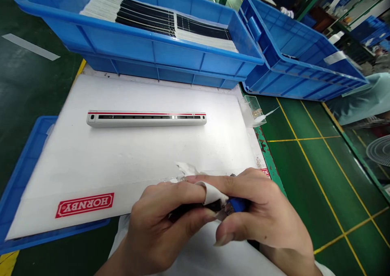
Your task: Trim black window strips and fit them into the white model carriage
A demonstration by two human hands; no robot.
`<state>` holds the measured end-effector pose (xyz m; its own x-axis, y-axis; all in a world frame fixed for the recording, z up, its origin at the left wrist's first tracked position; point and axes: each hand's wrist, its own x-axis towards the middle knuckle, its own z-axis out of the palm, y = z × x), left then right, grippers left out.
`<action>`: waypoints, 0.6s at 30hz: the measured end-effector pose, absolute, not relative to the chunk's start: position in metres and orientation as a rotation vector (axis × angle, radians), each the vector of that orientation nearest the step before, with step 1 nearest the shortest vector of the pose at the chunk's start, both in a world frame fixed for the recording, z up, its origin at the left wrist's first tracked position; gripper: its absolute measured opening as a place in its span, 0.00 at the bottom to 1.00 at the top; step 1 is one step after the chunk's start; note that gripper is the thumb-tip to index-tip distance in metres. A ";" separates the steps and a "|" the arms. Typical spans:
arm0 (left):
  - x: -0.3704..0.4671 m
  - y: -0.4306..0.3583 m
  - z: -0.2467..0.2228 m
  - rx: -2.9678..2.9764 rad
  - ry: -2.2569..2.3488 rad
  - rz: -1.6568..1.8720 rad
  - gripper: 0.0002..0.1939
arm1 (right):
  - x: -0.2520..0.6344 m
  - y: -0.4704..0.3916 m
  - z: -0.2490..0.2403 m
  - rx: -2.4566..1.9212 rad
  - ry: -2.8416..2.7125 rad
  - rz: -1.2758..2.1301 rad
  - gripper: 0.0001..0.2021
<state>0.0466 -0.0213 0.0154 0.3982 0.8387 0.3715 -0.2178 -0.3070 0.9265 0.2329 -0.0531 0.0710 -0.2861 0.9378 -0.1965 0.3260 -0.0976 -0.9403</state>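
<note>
At the top of the frame, black and white strips [146, 18] are held in a blue bin [158, 50]. At centre left, a red-striped train car body [146, 118] is laid on the white board [128, 150], above and apart from the hands. At bottom centre, a dark piece [213, 205] is clamped between left-hand [173, 223] thumb and fingers; a blue item [239, 205] is pinched in the right hand [262, 211].
</note>
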 end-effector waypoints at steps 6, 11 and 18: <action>0.045 -0.022 0.014 1.545 0.634 1.162 0.03 | 0.232 -0.052 0.070 -1.417 -1.627 1.392 0.24; 0.042 -0.023 0.013 1.569 0.645 1.164 0.02 | 0.231 -0.051 0.072 -1.449 -1.648 1.355 0.24; 0.043 -0.022 0.011 1.541 0.631 1.158 0.02 | 0.230 -0.052 0.073 -1.443 -1.680 1.333 0.24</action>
